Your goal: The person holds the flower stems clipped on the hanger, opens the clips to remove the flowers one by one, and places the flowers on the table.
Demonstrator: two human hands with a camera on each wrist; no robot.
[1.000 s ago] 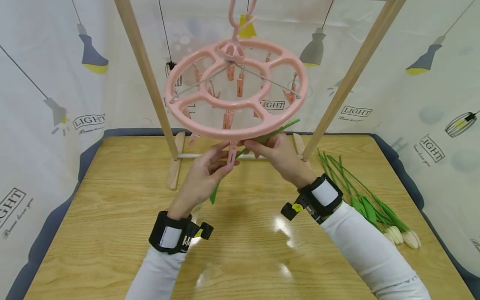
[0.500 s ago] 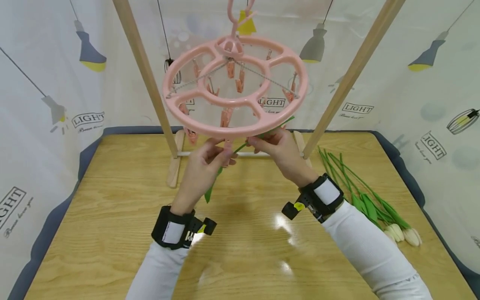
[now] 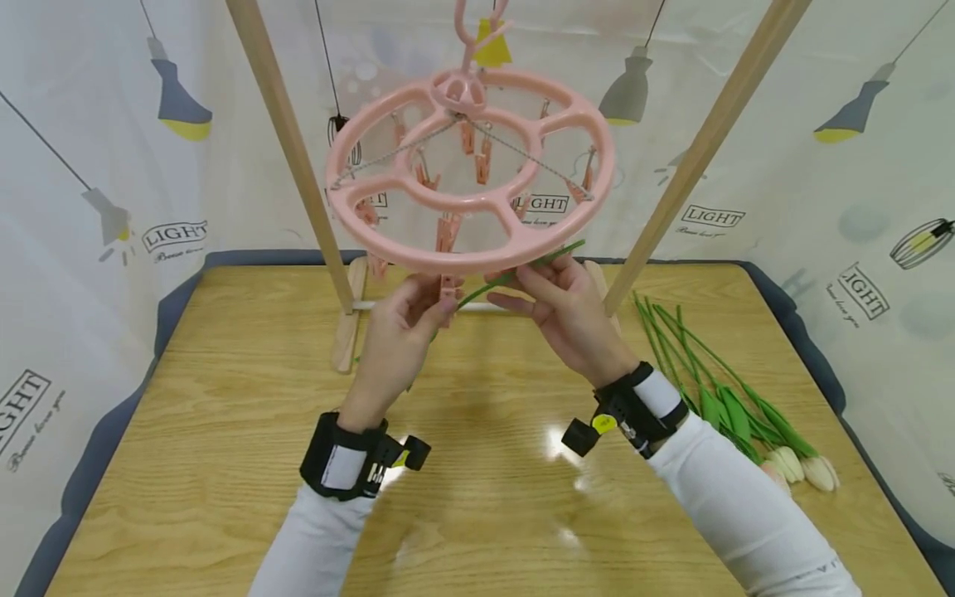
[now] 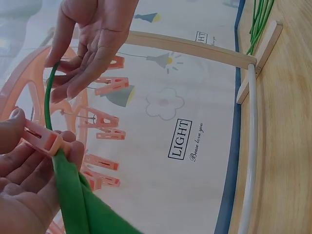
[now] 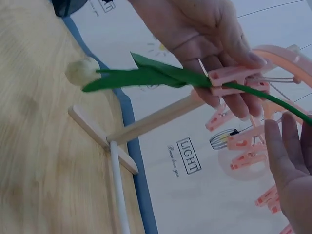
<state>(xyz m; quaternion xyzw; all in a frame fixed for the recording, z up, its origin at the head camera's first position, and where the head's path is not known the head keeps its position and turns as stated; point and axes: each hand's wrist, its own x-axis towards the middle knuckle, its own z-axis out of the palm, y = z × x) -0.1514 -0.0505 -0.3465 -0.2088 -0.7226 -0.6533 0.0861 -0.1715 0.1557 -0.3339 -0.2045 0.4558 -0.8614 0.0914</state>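
Note:
My left hand (image 3: 399,332) pinches a pink clothespin (image 4: 41,136) hanging at the near side of a round pink clip hanger (image 3: 418,257). A tulip (image 5: 146,75) with a white head passes through the clip; its green leaf (image 4: 73,195) lies just beside it. In the right wrist view, the tulip's head (image 5: 83,71) points away from the hanger, over the table. My right hand (image 3: 570,319) is at the other end of the stem (image 3: 485,290), its upper fingertip across the stem and other fingers spread below. The hanger's rim hides some fingertips in the head view.
Wooden posts (image 3: 287,149) of a stand flank the hanger, joined low down by a white rod (image 3: 485,308). Several other pink clothespins (image 3: 483,162) dangle inside the ring. More tulips (image 3: 734,406) lie on the table's right side. A printed curtain (image 3: 254,124) borders the table.
The clothespin and left hand have shifted slightly left and up. My right hand has moved a little right along the stem, its fingers spreading more, and the leaf has turned mostly behind my left hand.

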